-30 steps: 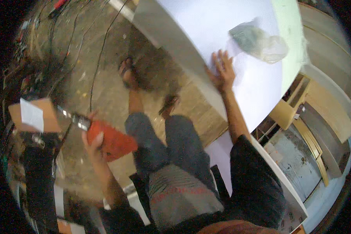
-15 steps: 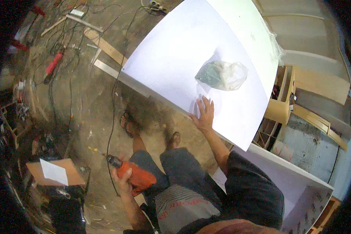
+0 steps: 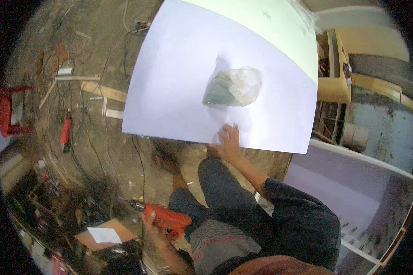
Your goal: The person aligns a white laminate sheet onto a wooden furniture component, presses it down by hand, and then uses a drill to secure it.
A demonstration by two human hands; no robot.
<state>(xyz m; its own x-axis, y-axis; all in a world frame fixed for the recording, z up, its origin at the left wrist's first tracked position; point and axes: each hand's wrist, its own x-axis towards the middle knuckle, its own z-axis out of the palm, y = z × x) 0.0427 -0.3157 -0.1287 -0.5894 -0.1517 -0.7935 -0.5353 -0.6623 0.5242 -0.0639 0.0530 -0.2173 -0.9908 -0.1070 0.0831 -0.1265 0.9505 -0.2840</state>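
At the lower left, my left hand [image 3: 151, 222] is wrapped round an orange-red power drill [image 3: 170, 219], whose black chuck and thin bit point left, away from my body. My right hand [image 3: 229, 142] lies at the near edge of a large white panel [image 3: 170, 91], with its fingers slightly bent on the surface and nothing in them. Just beyond those fingertips sits a crumpled clear plastic bag [image 3: 234, 87] with something greenish-grey in it; its contents are too blurred to name.
On the floor at left lie cables, wood strips [image 3: 108, 93] and a red power tool [image 3: 66, 130]. A red stool [image 3: 13, 112] stands farther left. A white sheet of paper [image 3: 104, 235] lies on a brown board near my left hand. White cabinet panels [image 3: 348, 183] stand at right.
The view has turned, so the white panel now sits straighter and farther left. My left hand still grips the drill. My right hand stays at the panel's edge, its fingers more bent.
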